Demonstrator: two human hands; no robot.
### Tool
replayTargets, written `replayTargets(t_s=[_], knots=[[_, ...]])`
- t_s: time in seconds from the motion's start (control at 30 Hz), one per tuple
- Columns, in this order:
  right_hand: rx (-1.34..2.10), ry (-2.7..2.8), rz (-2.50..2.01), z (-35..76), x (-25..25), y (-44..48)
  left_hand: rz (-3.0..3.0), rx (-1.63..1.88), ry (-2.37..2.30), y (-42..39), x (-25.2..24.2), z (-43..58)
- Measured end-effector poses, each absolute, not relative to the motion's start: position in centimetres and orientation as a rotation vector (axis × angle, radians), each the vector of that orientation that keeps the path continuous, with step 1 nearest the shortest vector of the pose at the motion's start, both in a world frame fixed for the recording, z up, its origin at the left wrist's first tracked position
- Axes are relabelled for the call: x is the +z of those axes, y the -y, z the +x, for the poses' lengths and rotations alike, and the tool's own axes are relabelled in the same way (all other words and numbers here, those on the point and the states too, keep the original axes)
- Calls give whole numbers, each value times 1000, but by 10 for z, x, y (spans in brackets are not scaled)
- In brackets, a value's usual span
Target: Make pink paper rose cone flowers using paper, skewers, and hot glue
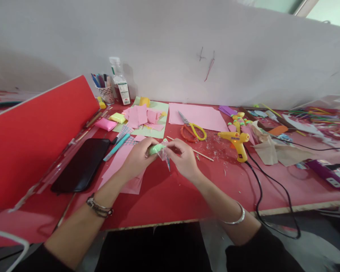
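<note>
One green packet (155,149), clear-wrapped, is held over the table (170,206), between its front and back edges. The packet's left side is gripped by the left hand (140,155); its wrapper is pinched by the right hand (184,158), fingertips drawn together. Scissors (200,131) are laid toward the back edge, blades over a pink sheet (206,116). Between the edges, a glue gun (238,143) is placed rightward, a phone (83,164) leftward. A bottle (122,88) is stood by the back edge.

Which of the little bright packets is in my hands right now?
The green packet, held between your left hand and right hand. The pink packet and yellow packet lie beyond your left hand, touched by neither.
</note>
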State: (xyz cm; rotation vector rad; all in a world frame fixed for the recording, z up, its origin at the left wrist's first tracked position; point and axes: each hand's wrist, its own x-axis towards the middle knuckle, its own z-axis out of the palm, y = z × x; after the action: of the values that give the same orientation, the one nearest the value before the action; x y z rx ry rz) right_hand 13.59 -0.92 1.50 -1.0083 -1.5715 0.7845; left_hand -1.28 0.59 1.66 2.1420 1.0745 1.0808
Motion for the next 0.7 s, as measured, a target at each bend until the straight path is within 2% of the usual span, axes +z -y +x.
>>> replayTargets(t_s=[0.13, 0.3, 0.43, 0.5, 0.63, 0.7], knots=[[959, 1266, -990, 138, 17, 5, 2158, 1142, -1162, -10, 16, -15], [1045, 936, -953, 144, 19, 0, 2119, 1074, -1513, -18, 10, -23], [1103, 1019, -951, 142, 18, 1, 2204, 961, -1764, -22, 2, -28], [1101, 1157, -959, 139, 17, 4, 2255, 1012, -1827, -21, 1, -27], [908, 1517, -990, 134, 13, 11, 2318, 1280, -1491, -13, 9, -20], [772, 1652, -1012, 133, 13, 14, 2359, 1221, -1245, -9, 14, -16]])
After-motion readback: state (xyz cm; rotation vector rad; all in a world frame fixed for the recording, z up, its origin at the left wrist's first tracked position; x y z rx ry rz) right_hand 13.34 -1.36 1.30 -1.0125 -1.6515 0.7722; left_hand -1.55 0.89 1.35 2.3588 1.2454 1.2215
